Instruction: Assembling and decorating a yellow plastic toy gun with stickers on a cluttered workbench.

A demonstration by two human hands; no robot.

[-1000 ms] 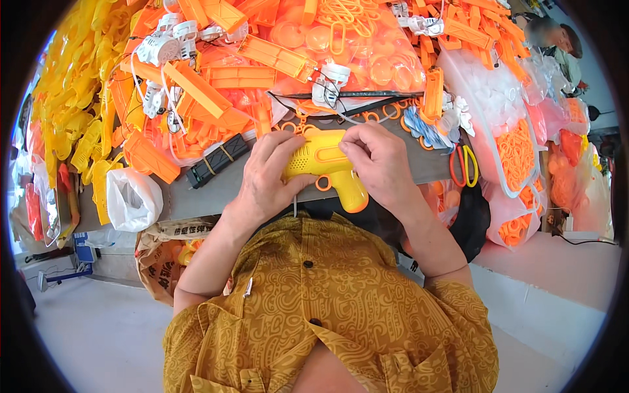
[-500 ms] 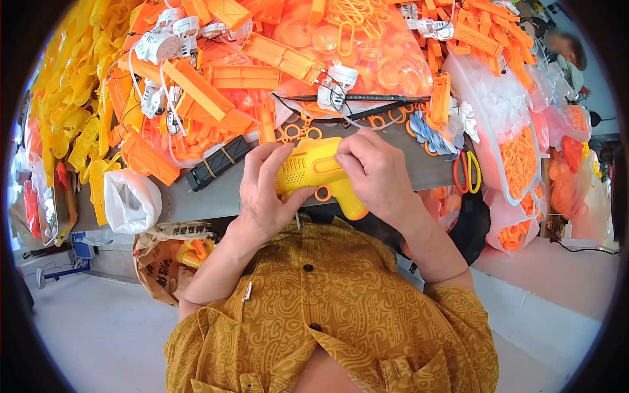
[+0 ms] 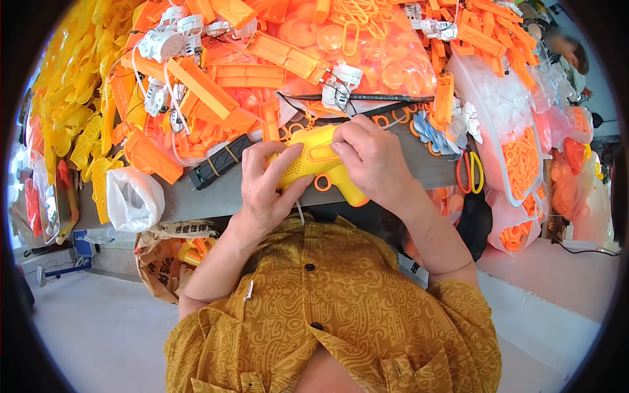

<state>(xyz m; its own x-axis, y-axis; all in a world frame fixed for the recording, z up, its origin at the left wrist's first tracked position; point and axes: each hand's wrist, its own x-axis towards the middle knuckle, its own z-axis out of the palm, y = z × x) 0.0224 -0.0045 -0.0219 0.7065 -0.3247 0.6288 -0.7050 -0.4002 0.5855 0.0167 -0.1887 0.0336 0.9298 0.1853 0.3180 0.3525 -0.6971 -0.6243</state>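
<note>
A person's 2 bare hands close in on a single yellow pistol-shaped body, held just above the near edge of a grey tabletop. The hard, smooth plastic body has 1 elongated oval outline along its side, a cluster of small round holes near its left end and a rounded handle slanting down to the lower right. Beneath it sits 1 orange ring.

The left hand is closed around the left end, fingers over the top and thumb below. The right hand is curled at the opposite end, thumb and forefinger drawn nearly together against the plastic; whether they pinch a smaller part cannot be told.

Beyond the hands spreads a heap of trough-shaped orange plastic parts, too many to count, with at least 4 rounded white mechanisms trailing thin wires. A clear, glossy bag covers orange discs. To the left rise glossy yellow parts, 1 crinkled white bag with its mouth open and 1 oblong black block bound with tan banding. To the right are 2 handle loops, 1 reddish and 1 yellow, near translucent bags of small orange rings. The person's swirl-patterned mustard shirt shows 2 dark buttons down its front.
</note>
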